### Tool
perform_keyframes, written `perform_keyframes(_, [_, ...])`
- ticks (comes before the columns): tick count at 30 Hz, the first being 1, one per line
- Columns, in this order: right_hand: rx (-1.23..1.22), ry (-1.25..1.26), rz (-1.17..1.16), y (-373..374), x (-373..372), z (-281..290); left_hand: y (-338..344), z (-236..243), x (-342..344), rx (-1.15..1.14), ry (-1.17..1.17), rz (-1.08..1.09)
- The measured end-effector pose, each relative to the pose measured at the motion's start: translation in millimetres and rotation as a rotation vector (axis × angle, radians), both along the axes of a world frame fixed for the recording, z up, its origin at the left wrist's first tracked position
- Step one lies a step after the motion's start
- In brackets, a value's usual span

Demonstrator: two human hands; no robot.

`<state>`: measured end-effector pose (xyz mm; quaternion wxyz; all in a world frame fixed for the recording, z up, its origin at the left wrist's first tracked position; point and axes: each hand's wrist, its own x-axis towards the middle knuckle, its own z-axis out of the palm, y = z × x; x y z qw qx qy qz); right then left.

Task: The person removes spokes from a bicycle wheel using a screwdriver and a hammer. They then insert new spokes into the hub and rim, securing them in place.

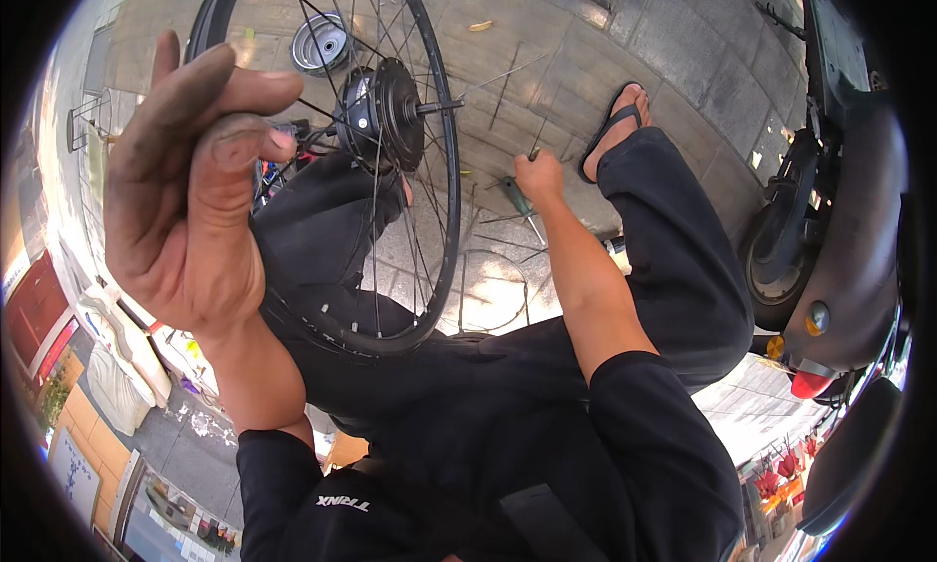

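A bicycle wheel [450,171] with a black rim, thin spokes and a thick black hub motor [398,118] stands upright against my left leg. My left hand [200,186] is raised just left of the wheel, its fingers dark with grime. Fingers and thumb are bent toward the hub but apart, with nothing seen between them. My right hand [540,181] is closed low over the paving, right of the wheel. A small dark and yellowish end and a thin rod show at its fingertips; the exact kind is unclear. A green-handled tool [517,197] lies beside that hand.
On the paving [683,64] are a round silver metal drum [320,42] beyond the wheel and several loose thin spokes. Below my right hand lies a thin hoop [527,289]. A parked scooter [849,220] stands to the right, past my sandalled foot [620,123].
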<state>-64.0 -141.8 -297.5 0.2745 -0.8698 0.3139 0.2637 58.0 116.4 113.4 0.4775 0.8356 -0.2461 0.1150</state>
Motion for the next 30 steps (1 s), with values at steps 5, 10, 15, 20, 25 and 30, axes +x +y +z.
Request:
perform_keyframes(5, [0.361, -0.472, -0.171, 2.4, 45.7, 78.0, -10.8, 12.0, 3.5, 0.115, -0.080, -0.073])
perform_keyframes(10, [0.720, -0.767, 0.039, 26.4, 68.0, 271.2, -21.9, 5.5, 2.7, -0.209, 0.145, 0.085])
perform_keyframes(15, [0.818, -0.778, 0.267, 24.8, 9.0, 344.5, -33.0, 17.5, -5.2, -0.384, 0.344, 0.094])
perform_keyframes(20, [1.156, -0.638, 0.160, 24.0, -9.8, 342.5, -20.5, 19.7, -11.8, -0.552, 0.453, 0.024])
perform_keyframes(25, [1.211, -0.420, 0.089, 16.7, -22.8, 358.7, -25.6, 13.8, -13.3, -0.627, 0.457, -0.065])
perform_keyframes(30, [1.096, -0.407, 0.154, 17.4, -16.1, 360.7, -19.9, 10.4, -13.0, -0.590, 0.475, 0.002])
